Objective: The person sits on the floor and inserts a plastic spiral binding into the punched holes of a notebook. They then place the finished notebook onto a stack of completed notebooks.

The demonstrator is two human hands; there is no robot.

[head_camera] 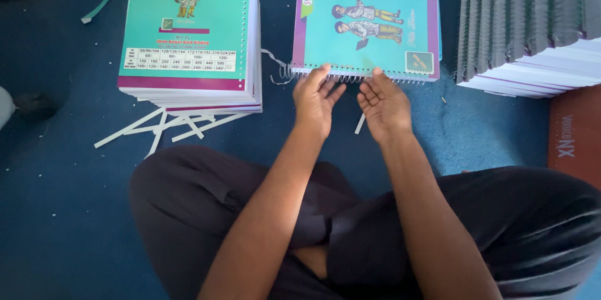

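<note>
A notebook with a turquoise and purple cover lies on the blue floor in front of me, its near edge punched and fitted with a wire spiral. My left hand rests its fingertips on the spiral at the near edge. My right hand touches the same edge a little to the right, fingers curled over the wire. A loose end of wire sticks out to the left of the notebook. Neither hand grips the book; both only press on the binding.
A tall stack of unbound turquoise notebooks stands at the left, with white paper strips under its near edge. Rows of bound notebooks lean at the right. My crossed legs in dark trousers fill the foreground.
</note>
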